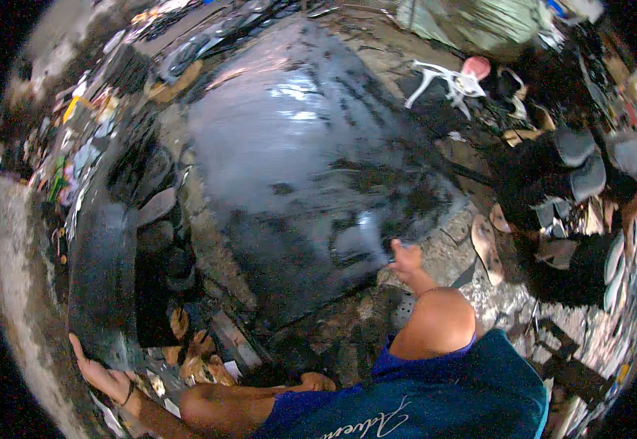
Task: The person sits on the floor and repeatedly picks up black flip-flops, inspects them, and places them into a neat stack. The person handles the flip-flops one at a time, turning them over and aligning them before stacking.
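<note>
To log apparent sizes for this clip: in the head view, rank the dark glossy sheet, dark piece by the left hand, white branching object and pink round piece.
1. Dark glossy sheet
2. Dark piece
3. White branching object
4. Pink round piece

Sheet [260, 172], centre: dark grey-blue, black blotches, whitish glare streaks. Strip [103, 278], left: near-black grey. Shirt [450, 391], bottom: teal, white script. Shorts [395, 358], lower centre: blue-purple. Upper right: pale green bag [472, 22], white bracket [456, 86], pink disc [476, 68].
</note>
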Demonstrator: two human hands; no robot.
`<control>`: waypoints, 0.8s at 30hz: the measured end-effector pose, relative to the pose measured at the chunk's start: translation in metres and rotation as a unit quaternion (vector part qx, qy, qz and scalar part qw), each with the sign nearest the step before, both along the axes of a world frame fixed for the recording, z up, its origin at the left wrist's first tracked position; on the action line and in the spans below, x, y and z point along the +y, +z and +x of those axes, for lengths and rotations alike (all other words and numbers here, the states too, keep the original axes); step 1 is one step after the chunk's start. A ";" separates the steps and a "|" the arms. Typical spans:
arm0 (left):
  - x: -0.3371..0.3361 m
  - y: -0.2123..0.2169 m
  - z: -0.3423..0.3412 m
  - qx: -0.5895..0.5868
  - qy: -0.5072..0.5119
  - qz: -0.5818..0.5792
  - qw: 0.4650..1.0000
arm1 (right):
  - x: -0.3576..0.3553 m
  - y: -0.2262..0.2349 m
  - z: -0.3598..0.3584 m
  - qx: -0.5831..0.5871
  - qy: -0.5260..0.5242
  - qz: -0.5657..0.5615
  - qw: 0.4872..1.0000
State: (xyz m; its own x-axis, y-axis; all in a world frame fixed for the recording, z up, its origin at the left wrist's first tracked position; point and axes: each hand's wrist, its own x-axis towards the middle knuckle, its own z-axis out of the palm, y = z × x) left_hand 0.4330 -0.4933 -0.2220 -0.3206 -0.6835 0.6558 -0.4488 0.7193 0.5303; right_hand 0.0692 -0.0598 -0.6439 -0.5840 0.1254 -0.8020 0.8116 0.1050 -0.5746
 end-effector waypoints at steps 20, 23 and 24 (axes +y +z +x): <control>0.001 -0.014 -0.059 0.142 -0.020 0.251 0.957 | 0.096 -0.007 -0.081 0.363 0.170 0.530 0.748; 0.015 -0.015 -0.072 -0.062 -0.076 0.037 0.994 | 0.107 -0.005 -0.074 0.331 0.216 0.515 0.761; 0.008 -0.016 -0.064 -0.106 -0.087 -0.009 0.991 | 0.114 0.006 -0.070 0.320 0.251 0.500 0.765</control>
State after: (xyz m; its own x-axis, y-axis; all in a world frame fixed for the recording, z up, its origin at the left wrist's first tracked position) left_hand 0.3691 -0.4851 -0.2376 -0.5640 -0.5945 0.5731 -0.4170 0.8041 0.4237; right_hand -0.0011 0.0542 -0.6374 -0.9925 0.1210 0.0178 0.1120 0.9575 -0.2659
